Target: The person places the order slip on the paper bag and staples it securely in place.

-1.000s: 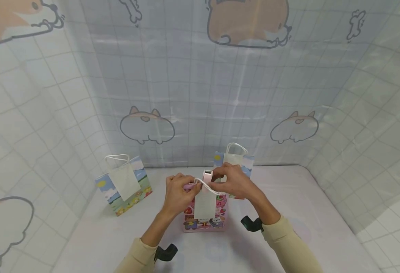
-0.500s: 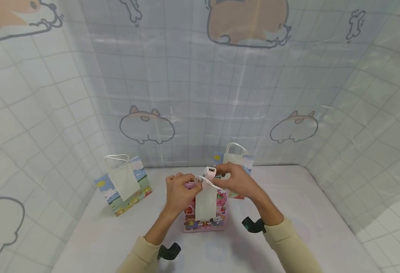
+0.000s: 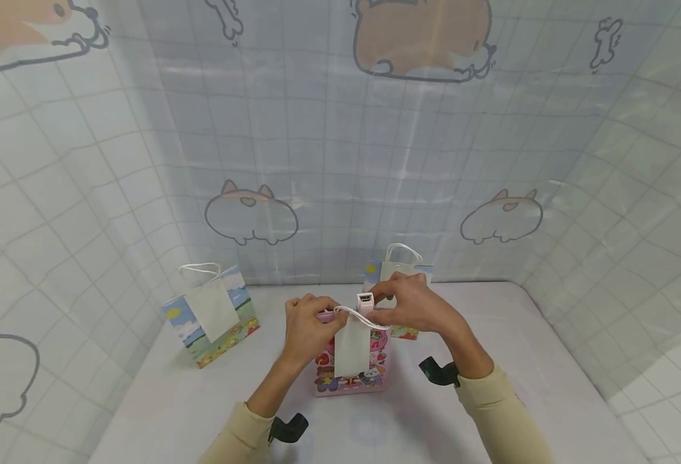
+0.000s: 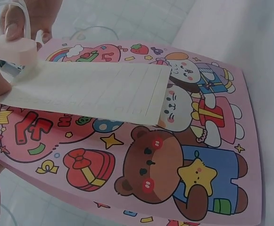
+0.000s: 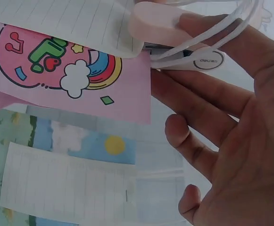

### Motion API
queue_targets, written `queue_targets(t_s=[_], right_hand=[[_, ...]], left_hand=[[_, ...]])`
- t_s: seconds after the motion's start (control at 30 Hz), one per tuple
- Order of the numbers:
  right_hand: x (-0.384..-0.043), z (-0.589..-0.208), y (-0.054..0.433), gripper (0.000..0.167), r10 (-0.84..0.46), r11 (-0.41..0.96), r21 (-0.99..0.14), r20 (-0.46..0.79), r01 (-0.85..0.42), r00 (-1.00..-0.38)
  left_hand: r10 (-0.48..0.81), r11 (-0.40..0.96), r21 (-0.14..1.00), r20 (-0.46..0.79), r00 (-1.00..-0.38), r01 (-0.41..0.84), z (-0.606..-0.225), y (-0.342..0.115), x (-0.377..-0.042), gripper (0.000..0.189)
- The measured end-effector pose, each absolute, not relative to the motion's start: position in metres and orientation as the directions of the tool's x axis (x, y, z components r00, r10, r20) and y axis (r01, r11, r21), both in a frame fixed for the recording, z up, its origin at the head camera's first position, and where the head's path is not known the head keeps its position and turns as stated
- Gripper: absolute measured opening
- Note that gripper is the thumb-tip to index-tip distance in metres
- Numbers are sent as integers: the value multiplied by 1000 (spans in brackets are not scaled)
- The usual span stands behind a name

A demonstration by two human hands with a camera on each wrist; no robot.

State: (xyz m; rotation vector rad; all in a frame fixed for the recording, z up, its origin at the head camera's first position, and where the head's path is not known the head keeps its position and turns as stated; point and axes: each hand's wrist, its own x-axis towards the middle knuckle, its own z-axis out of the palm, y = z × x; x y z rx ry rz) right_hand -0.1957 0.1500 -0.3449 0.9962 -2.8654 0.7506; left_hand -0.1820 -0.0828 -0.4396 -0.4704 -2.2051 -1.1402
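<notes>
A pink gift bag (image 3: pixel 324 380) with cartoon animals stands upright in the middle of the table, a lined paper slip (image 3: pixel 352 351) hanging over its front. My left hand (image 3: pixel 308 328) pinches the bag's top edge and the slip's upper left corner between thumb and fingers. In my right hand (image 3: pixel 413 304) is a small pink-and-white stapler (image 5: pixel 158 21), gripped with the thumb above and fingers below. Its jaws sit over the slip's top and the bag's rim. The white cord handle (image 3: pixel 364 319) loops across the stapler. Whether a staple has gone in cannot be seen.
Behind on the right stands a landscape-print bag (image 3: pixel 424 277), its slip stapled on, partly hidden by my right hand. Another such bag (image 3: pixel 207 316) with a slip stands tilted at the left. A grid-pattern curtain (image 3: pixel 340 161) encloses the white table (image 3: pixel 201 412).
The stapler and my right hand have shifted to the right along the bag's top, and the stapler has tilted. My left hand keeps its pinch on the bag, moving only slightly.
</notes>
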Motion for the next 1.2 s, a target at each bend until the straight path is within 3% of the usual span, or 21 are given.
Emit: queue_targets(t_s=[0.33, 0.73, 0.97, 1.1, 1.2], right_hand=[[-197, -353, 134, 24, -598, 618, -521, 175, -589, -782], [-201, -362, 135, 26, -576, 575, -596, 191, -560, -795], [-203, -357, 143, 24, -427, 560, -636, 329, -532, -843], [-204, -352, 151, 22, -315, 375, -776, 408, -507, -857], [-206, -350, 159, 23, -295, 56, -866, 461, -496, -837]], left_hand=[[71, 568, 562, 695, -716, 601, -441, -86, -185, 10], [119, 594, 570, 637, -762, 568, -437, -91, -183, 12], [122, 595, 572, 630, -767, 565, -437, -90, -185, 19], [117, 586, 578, 633, -765, 568, -437, -90, -186, 18], [116, 580, 583, 632, -767, 569, -438, -90, -187, 16]])
